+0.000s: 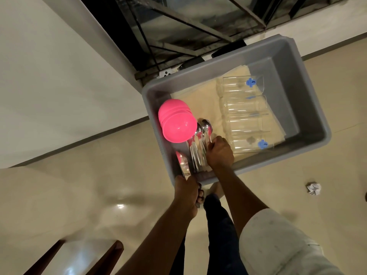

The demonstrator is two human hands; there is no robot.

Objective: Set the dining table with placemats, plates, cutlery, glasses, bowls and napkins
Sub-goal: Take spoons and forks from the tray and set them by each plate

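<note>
Spoons (201,139) bunched in the near corner of the grey tub (282,62) on the floor, bowls pointing away, handles toward the person; right hand (219,152) down among them, fingers (211,144) curled and pinching one handle just below its bowl, presumably to peel a single spoon off the pile. Left hand (187,192) at the tub's near rim, fingers wrapped round something flat and shiny, most likely plates (183,165) stood on edge, kept upright and clear while the other hand sorts; exact identity hard to tell. Stack of pink bowls (175,124) tipped on its side just left of the right fingers, touching the spoon bowls; clear glasses (245,114) lying in a row just right of them, two with blue stickers; cream cloth (198,96), perhaps napkins or placemats, spread flat beneath everything beyond the fingers, likely as padding. No desk in view; nothing laid out yet, so judged an early fetching step. Crumpled paper (313,188) on the floor well right of both hands.
</note>
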